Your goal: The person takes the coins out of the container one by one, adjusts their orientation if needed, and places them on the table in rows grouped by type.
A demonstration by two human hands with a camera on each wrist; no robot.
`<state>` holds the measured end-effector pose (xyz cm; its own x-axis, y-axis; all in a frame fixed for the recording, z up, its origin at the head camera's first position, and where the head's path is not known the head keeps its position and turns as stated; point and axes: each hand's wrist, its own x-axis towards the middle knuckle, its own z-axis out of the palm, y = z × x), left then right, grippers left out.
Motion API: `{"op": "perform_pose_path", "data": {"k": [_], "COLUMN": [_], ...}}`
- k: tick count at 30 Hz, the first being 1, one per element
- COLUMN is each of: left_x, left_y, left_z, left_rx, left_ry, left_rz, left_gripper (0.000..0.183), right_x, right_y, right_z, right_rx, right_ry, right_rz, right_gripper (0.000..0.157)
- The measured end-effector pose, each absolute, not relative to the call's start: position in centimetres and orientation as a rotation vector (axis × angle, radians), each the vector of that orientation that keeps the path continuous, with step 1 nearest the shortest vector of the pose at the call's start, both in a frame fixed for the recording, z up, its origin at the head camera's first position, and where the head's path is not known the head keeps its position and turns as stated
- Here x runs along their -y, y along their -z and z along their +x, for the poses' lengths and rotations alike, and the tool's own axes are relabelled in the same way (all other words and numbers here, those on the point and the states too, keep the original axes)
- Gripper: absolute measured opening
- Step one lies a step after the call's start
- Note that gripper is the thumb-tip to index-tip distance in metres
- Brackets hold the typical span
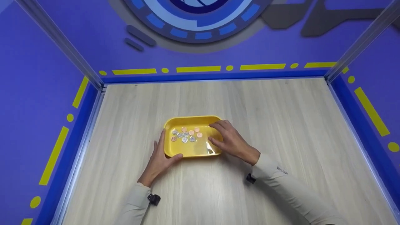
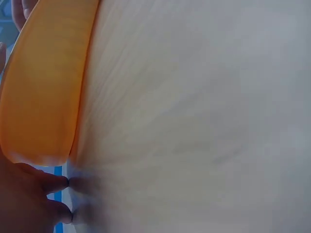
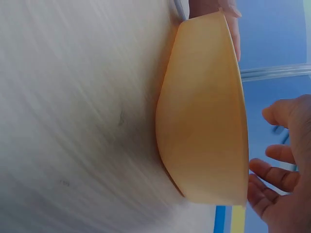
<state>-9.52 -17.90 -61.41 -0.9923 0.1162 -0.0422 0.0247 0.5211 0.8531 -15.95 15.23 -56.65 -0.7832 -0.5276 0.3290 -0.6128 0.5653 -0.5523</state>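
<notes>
Standing on the pale surface [image 1: 281, 125] between three blue-purple walls [image 1: 37, 72], one yellow tray [image 1: 187, 151] contains five silvery coins [image 1: 185, 140] and five coppery coins [image 1: 199, 135]. The left hand [image 1: 158, 162] touches its side, fingers extended; the right hand [image 1: 232, 138], fingers parted, is above it.

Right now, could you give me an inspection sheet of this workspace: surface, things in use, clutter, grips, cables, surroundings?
Surface: pale wood-look table.
Job's things: yellow tray on the table, containing silver- and copper-coloured coins.
Clutter: nothing seen.
Left grip: bare hand holding the tray's near-left corner.
Right grip: bare hand, fingers over the tray's right end, no coin held; contact unclear.
Cables: nothing seen.
Surroundings: purple-blue walls with yellow marks; metal posts.
</notes>
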Motion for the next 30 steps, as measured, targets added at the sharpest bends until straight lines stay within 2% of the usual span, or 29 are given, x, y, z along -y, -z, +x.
{"op": "perform_pose_path", "data": {"k": [8, 16, 25, 30], "left_x": [17.7, 16.9, 16.8, 16.9], "left_y": [62.5, 63.6, 64.2, 64.2], "left_z": [-10.2, -10.2, -10.1, -10.0], "left_rx": [-2.613, -2.598, -2.616, -2.615], "left_ry": [-1.721, -1.862, -1.915, -1.925], "left_rz": [0.171, 0.178, 0.230, 0.232], "left_gripper": [0.120, 0.113, 0.110, 0.109], "right_x": [-13.1, -11.9, -11.0, -10.0], "right_y": [56.7, 56.7, 56.7, 57.2], "right_z": [-17.0, -18.3, -19.6, -20.1], "right_rx": [2.692, 2.865, 3.040, 3.080], "right_ry": [-1.179, -1.180, -1.181, -1.190], "right_rz": [1.081, 1.130, 0.989, 0.858], "right_gripper": [0.037, 0.042, 0.036, 0.026]}}
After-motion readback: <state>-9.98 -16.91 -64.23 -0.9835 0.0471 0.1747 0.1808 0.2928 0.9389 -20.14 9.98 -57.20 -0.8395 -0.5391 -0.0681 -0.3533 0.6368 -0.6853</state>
